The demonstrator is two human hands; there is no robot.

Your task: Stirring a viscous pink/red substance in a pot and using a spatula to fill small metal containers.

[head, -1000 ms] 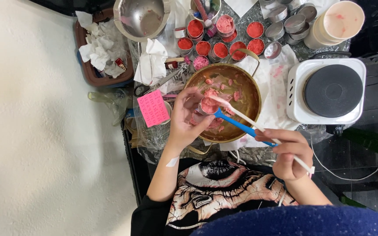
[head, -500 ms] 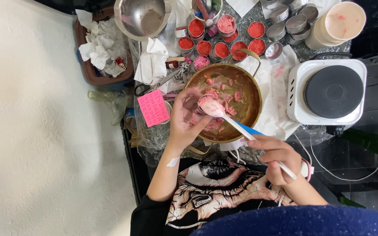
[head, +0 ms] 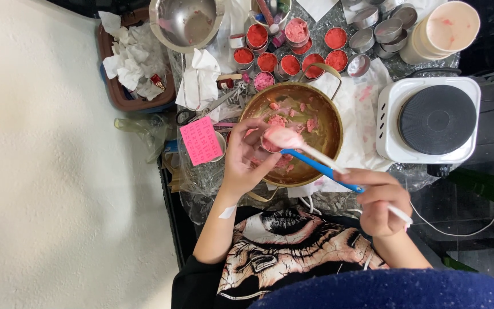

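Right grip point(head: 379, 201) clamps spatula point(head: 293, 140) handle; blade over small tin point(head: 261, 142) in left hand point(head: 247, 155).

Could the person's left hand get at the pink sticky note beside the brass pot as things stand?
Probably yes: the pink sticky note lies uncovered just beside the left hand, but that hand grips a small tin over the brass pot.

We look straight down from a single head-worn camera, close above our own chest and arms, onto a cluttered tabletop point(head: 367, 123); its far edge lies at the top of the frame, pale floor point(head: 58, 171) fills the left.
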